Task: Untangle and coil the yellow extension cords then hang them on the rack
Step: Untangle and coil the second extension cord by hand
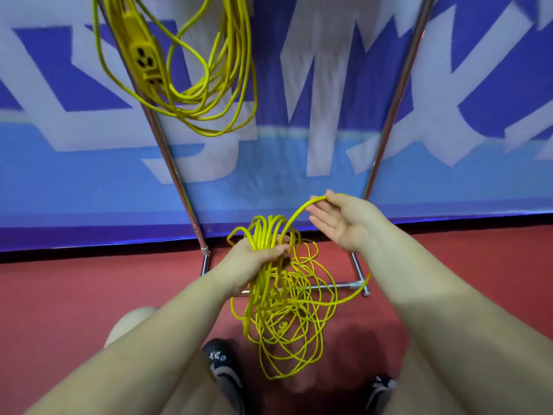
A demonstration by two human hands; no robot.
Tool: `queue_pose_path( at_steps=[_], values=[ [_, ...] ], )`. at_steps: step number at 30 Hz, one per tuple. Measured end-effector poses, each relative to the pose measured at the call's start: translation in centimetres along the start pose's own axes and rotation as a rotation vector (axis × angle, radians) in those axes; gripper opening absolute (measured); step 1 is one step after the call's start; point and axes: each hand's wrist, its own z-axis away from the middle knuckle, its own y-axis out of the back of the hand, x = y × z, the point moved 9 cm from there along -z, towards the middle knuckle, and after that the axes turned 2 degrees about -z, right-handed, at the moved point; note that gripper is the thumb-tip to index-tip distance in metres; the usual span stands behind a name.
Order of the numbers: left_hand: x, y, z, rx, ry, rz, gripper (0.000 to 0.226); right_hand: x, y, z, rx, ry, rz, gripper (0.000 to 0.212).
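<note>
A blue banner (299,181) with big pale letters fills the back, its lower edge meeting the red floor (74,289). In front of it stands the rack (172,163), two chrome poles slanting up out of view and a low crossbar joining their feet on the floor. One cord (221,85) already hangs high on the rack's left side, coiled in long loops, with its yellow socket block (145,56) dangling against the left pole.

The second cord (284,319) is lower, in front of the rack's base: many loops droop from the left hand down toward the floor, loose and overlapping, between two dark shoes (223,366) at the bottom of the view.

The left hand (257,259) is clenched around the gathered top of those loops, fingers wrapped over the bundle and thumb pressed against it, so the strands fan out above the fist. From there a single strand arcs up and to the right to the right hand (344,223). That hand is mostly open, palm turned toward the left hand, fingers extended; the strand is pinched lightly between thumb and forefinger at the top of the hand, and a further length runs down behind the right forearm toward the crossbar
</note>
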Motion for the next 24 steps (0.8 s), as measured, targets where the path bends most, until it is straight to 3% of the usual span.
queue_pose_path(
  at_steps=[5,11,14,18,24],
  values=[
    [1.0,-0.2,-0.7,-0.018,0.01,-0.089,0.011,-0.1,-0.6,0.5,-0.067,0.086,0.115,0.014],
    [-0.9,1.5,-3.9,0.01,0.097,0.13,0.012,6.2,2.3,-3.7,-0.137,0.095,0.839,0.026],
    [-3.1,3.4,-6.8,0.083,0.131,0.25,0.013,11.5,3.2,-6.6,-0.262,0.042,1.038,0.035],
    [-5.8,6.1,-10.2,0.183,0.156,0.384,0.014,14.8,3.3,-10.7,-0.35,0.135,1.268,0.007],
    [-8.6,9.2,-15.4,0.279,0.14,0.419,0.017,15.6,4.3,-15.3,-0.443,0.135,1.614,0.026]
  ],
)
